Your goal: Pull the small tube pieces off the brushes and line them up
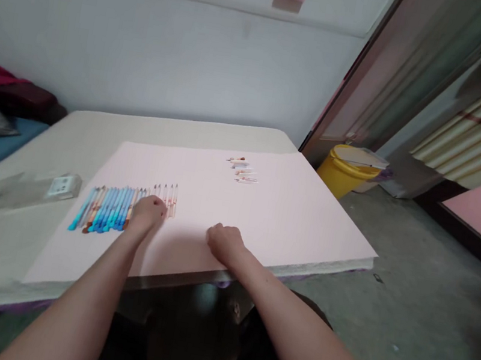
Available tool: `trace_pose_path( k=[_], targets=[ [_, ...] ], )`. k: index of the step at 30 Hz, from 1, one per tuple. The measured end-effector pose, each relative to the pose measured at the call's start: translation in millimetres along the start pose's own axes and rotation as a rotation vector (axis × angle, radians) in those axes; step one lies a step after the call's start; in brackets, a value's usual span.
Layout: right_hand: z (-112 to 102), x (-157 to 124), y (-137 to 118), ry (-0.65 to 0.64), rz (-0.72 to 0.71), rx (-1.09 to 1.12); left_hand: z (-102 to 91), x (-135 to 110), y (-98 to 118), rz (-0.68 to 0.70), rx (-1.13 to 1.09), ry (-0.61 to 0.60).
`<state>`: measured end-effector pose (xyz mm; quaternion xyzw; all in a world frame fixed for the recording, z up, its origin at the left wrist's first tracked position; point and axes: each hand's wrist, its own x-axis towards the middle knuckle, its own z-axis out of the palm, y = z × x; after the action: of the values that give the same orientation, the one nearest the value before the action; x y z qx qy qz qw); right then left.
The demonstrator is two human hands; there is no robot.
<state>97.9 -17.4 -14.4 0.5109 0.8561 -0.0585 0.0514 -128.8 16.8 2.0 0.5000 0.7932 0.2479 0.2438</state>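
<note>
Pink sheet point(290, 212) over pale table point(94, 126).
- Item 1: row of pens point(110, 208), mostly blue, few brown and clear, laid side by side at sheet's left.
- Left hand point(148, 212) knuckles-up on row's right end, fingers curled down. Grip on any pen hidden, cannot tell.
- Right hand point(224, 243) in loose fist on bare sheet near row, nothing visible in it.
- Item 2: short pen pieces point(242, 170) grouped well apart, farther back.
- Judged: lining-up largely done, small pieces lying separate.
- Clear packet point(20, 189) left of sheet.
</note>
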Motion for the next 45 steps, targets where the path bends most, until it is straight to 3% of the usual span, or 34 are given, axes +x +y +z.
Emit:
trace_pose_path(
  k=[6, 12, 15, 19, 22, 25, 28, 31, 34, 37, 39, 42, 45],
  targets=[
    [2.1, -5.8, -0.2, 0.043, -0.032, 0.011, 44.7, -9.5, 17.6, 0.002, 0.28, 0.046],
    [-0.3, -6.9, -0.7, 0.084, -0.025, 0.136, 55.4, -12.4, 21.6, -0.054, 0.373, 0.01],
    [-9.6, 1.9, -1.3, 0.096, 0.068, 0.393, 52.0, -12.9, 25.8, -0.06, 0.371, -0.035],
    [-19.7, 17.5, 0.4, 0.123, 0.257, 1.129, 50.3, -21.8, 40.9, 0.025, 0.29, -0.134],
    [-19.9, 25.6, 2.9, 0.164, 0.42, 1.723, 54.8, -40.2, 56.5, 0.141, 0.187, -0.215],
    [-18.6, 29.8, 6.3, 0.165, 0.461, 2.025, 58.1, -62.8, 68.4, 0.234, 0.097, -0.267],
    [-20.5, 31.3, 9.8, 0.191, 0.44, 2.111, 50.8, -73.5, 73.2, 0.334, -0.062, -0.342],
    [-25.9, 29.3, 10.7, 0.177, 0.408, 2.13, 32.4, -68.1, 71.1, 0.263, -0.2, -0.379],
    [-33.0, 22.7, 5.6, 0.019, 0.324, 2.155, 14.2, -61.0, 66.3, 0.08, -0.625, -0.298],
    [-41.3, 12.8, -5.4, -0.179, 0.163, 2.194, 5.3, -61.9, 64.9, -0.027, -1.153, -0.455],
    [-47.3, 5.9, -13.2, -0.257, 0.066, 2.22, 3.8, -64.6, 66.4, -0.039, -1.344, -0.559],
    [-54.3, -2.0, -21.1, -0.271, 0.016, 2.23, 4.3, -67.3, 69.0, -0.018, -1.415, -0.549],
    [-54.8, -5.7, -25.9, -0.16, 0.044, 2.135, 6.4, -68.6, 69.4, -0.025, -1.391, -0.475]
  ],
)
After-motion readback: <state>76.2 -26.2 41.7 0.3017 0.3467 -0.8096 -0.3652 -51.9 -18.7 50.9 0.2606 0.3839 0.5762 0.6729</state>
